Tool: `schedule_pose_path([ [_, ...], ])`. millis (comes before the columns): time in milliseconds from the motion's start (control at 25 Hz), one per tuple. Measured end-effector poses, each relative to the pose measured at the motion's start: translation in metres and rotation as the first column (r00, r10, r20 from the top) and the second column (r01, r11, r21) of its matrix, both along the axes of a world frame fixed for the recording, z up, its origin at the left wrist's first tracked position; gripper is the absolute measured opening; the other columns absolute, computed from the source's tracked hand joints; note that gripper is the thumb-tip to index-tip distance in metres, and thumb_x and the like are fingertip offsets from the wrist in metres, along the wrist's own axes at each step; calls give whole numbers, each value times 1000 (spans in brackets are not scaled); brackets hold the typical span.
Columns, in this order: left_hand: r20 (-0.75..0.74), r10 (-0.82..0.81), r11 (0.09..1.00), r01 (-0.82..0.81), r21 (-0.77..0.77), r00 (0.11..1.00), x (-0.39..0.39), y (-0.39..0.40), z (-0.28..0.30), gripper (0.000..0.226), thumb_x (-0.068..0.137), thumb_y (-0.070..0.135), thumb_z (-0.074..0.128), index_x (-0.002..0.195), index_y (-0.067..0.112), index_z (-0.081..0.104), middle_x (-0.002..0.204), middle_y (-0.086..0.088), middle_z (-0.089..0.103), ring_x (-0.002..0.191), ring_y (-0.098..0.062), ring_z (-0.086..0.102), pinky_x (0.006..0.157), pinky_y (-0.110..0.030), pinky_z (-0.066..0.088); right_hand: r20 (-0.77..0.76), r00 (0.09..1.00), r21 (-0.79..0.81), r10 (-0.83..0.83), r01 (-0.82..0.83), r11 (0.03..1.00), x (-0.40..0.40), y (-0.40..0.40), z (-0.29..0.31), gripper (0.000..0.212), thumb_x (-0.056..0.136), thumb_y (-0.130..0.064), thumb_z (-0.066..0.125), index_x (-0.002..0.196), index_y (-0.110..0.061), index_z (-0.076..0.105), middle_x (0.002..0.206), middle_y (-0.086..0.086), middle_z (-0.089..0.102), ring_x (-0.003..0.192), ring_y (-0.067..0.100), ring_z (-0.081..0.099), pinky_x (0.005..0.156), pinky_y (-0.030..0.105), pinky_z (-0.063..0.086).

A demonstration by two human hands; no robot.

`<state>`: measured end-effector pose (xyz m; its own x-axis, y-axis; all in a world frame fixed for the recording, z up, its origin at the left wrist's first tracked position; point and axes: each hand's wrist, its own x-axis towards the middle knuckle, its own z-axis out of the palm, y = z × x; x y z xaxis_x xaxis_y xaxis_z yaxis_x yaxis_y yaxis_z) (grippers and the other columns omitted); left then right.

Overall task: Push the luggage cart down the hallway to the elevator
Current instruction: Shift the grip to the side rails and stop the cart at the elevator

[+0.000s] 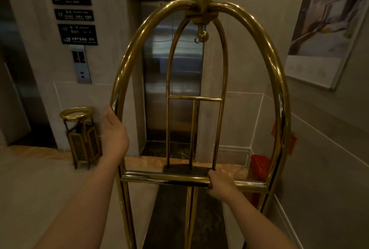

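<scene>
A brass luggage cart (265,45) with arched tubes fills the middle of the view, standing right in front of a closed steel elevator door (159,69). My left hand (113,133) grips the cart's left arch at about mid height. My right hand (219,184) is wrapped around the horizontal brass crossbar (159,177), right of its middle. A small hook (201,36) hangs under the top knot of the arches. The cart's dark deck shows below the bar, with nothing visible on it.
The call button panel (81,65) and floor signs (76,15) are on the wall left of the door. A brass ashtray bin (81,137) stands below them. A red object (259,167) sits in the right corner. A framed poster (327,29) hangs on the close right wall.
</scene>
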<state>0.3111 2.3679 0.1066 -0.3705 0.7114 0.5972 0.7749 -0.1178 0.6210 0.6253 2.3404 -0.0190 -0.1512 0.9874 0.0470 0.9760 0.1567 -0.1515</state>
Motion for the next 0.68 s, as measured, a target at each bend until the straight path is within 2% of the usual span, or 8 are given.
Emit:
schedule_pose_path([
  [160,-8,3,999,-3,-50,1000,3,-6,3,95,86,-8,55,149,29,-5,149,-25,24,123,-42,45,96,-57,47,-144,989,-52,25,-33,998,11,-9,0,35,86,-32,70,118,-27,56,117,-3,56,115,19,47,100,39,40],
  [240,-7,16,997,-17,-81,1000,5,-7,5,94,86,-8,55,150,26,-6,150,-25,23,126,-42,42,98,-58,45,-266,964,-42,9,-21,999,10,-16,2,31,87,-29,71,115,-30,56,113,-6,54,112,17,50,97,37,45],
  [280,-2,18,996,-18,-91,1000,4,-7,6,92,87,-8,54,151,24,-6,150,-25,22,128,-43,39,100,-58,43,-323,947,-5,-2,0,1000,8,-20,4,31,88,-27,71,115,-29,56,113,-6,53,111,16,52,95,35,47],
  [360,-7,16,995,-16,-100,1000,4,-5,6,89,89,-7,53,151,20,-4,150,-26,22,131,-44,35,103,-60,40,-357,932,172,-54,123,977,10,-24,16,35,90,-25,70,121,-25,55,119,-3,54,111,14,53,92,33,49],
  [440,-11,25,993,-26,-116,1000,4,-3,5,87,89,-7,53,152,16,-3,151,-26,22,132,-45,33,104,-61,38,-345,929,413,-134,279,867,22,-24,43,37,88,-20,71,122,-19,56,120,2,56,107,18,55,90,35,51],
  [560,8,10,992,-9,-124,1000,2,-2,5,83,91,-6,51,152,11,-2,151,-28,21,133,-47,31,106,-61,34,-340,916,707,-214,399,584,62,-26,94,36,80,-6,77,111,-7,60,108,15,60,97,30,57,81,41,47],
  [640,21,8,992,-5,-125,1000,2,-3,5,81,92,-6,49,152,13,-2,152,-27,20,132,-47,33,105,-62,35,-392,889,781,-239,458,424,87,-26,120,33,78,-1,76,106,-2,57,104,21,58,93,35,54,78,42,44],
  [680,30,7,992,-3,-123,1000,3,-3,6,81,92,-5,48,152,15,-2,152,-26,20,131,-47,35,103,-62,36,-435,868,778,-241,497,385,94,-25,128,34,79,-2,75,107,-1,56,106,22,57,94,36,52,78,44,43],
])
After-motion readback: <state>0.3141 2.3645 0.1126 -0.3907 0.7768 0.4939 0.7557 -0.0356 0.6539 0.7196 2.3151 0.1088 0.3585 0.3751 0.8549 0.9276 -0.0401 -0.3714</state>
